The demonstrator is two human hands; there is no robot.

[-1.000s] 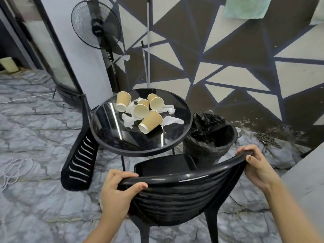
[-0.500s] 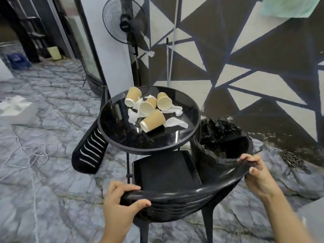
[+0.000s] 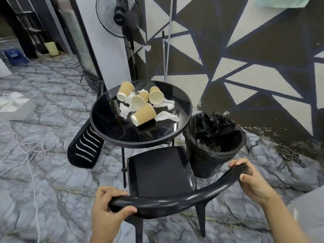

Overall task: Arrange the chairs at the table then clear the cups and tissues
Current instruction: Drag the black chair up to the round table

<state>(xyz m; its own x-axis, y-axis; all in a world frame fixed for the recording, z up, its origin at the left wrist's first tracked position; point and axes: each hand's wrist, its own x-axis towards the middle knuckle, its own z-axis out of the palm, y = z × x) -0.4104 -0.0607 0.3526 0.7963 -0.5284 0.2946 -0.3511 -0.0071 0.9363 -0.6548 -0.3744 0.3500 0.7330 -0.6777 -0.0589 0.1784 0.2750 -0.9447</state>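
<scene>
We gripped the near black chair [image 3: 161, 172] by its curved top rail: our left hand [image 3: 107, 209] was wrapped around the rail's left end, thumb lying along the front, and our right hand [image 3: 252, 183] was closed over its right end, fingers curled across the top. The chair's seat faced the round black table [image 3: 112, 127], its front edge just under the table's near edge. A second black chair [image 3: 85, 146] leaned tilted against the table's left edge, its slatted back toward us.

Four tan paper cups lay tipped on their sides toward the far half of the tabletop. One cup [image 3: 123, 91] sat near the far-left edge, two more [image 3: 139, 100] [image 3: 156, 96] lay close together at the middle, and the fourth cup [image 3: 143, 114] lay nearest the centre. Crumpled white tissues [image 3: 166, 116] were scattered among and beside the cups, some touching them. A black-lined bin [image 3: 213, 142] stood on the floor just beside the table's right edge.
</scene>
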